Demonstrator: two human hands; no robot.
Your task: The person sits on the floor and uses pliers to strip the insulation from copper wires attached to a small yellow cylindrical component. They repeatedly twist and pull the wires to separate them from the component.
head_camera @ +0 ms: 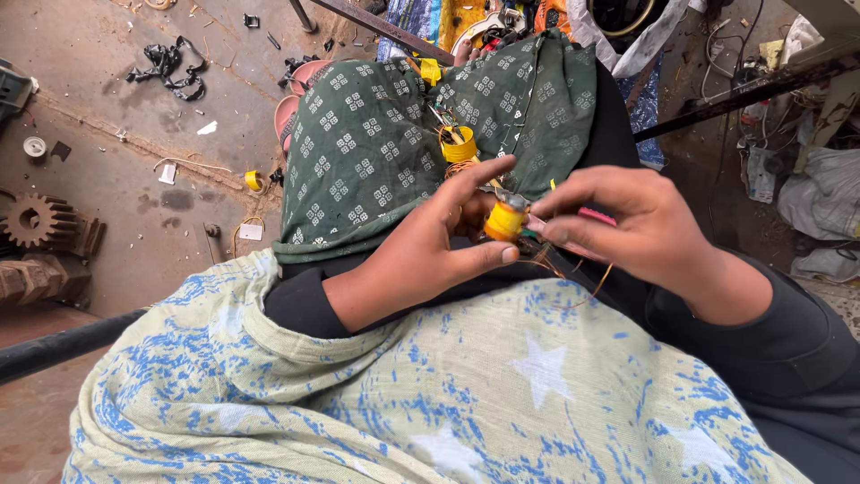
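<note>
A pale scarf [376, 403] with blue stars fills the foreground. Just beyond it, the left hand [439, 242] and right hand [627, 224] pinch a small yellow coil [504, 220] between closed fingertips, copper wire [582, 282] trailing from it. Beyond the coil, a yellow spool [460, 146] rests on the green-clothed lap [358, 152]. Far left of the coil, a rusty gear [36, 220] lies on the floor [134, 99].
</note>
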